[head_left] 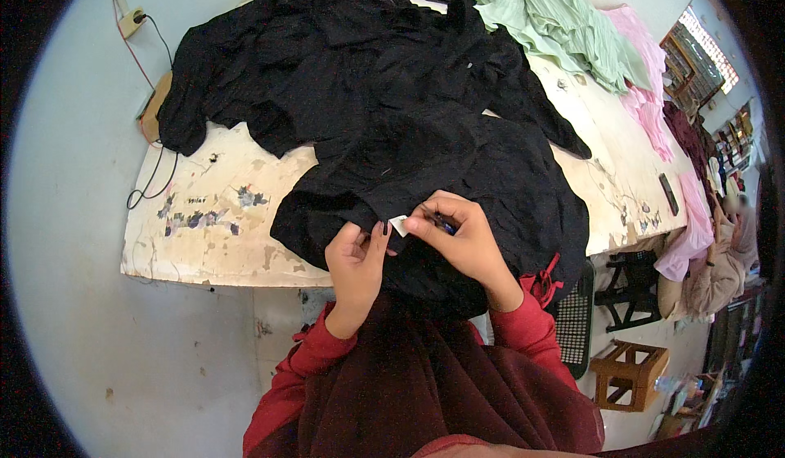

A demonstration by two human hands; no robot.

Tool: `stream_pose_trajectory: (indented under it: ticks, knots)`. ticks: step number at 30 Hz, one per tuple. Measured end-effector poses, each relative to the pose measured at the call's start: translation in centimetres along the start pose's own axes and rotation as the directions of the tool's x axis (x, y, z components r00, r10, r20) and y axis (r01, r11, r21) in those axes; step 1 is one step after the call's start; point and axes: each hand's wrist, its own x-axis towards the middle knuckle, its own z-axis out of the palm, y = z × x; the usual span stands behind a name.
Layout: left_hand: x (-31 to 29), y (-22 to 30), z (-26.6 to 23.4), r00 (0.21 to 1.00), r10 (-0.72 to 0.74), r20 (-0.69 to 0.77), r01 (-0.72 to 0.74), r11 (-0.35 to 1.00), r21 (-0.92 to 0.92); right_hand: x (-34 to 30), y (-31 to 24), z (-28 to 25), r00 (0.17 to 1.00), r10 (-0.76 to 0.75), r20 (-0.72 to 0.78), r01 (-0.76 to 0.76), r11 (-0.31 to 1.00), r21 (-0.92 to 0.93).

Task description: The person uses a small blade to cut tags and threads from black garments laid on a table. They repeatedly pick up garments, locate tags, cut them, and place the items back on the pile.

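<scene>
A black garment lies spread and wrinkled over the table, its near part hanging over the front edge toward me. At its near part, a small white label stands out between my two hands. My right hand pinches the label between thumb and finger. Tucked in that same palm is a small dark tool with a bit of blue, mostly covered by the fingers, so its kind is unclear. My left hand is closed on the black cloth just left of the label, fingertips together.
The worn, pale table has peeling patches. Mint green cloth and pink cloth lie at the far right, beside a dark phone-like object. Cables and a socket are at the left wall. A wooden stool and a person are at right.
</scene>
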Motion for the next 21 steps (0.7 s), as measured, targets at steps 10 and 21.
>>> stream_pose_trajectory:
  ticks: [10,21]
  knots:
    - [-0.3,0.4,-0.9,0.995,-0.066,0.070,0.081,0.970,-0.228,0.9,0.5,1.3,0.990,-0.085,-0.114,0.107,0.972,0.211]
    - [-1.0,-0.5,-0.3,0.990,-0.074,0.116,0.126,0.830,-0.543,0.5,1.0,2.3,0.978,0.207,-0.006,-0.180,0.863,0.472]
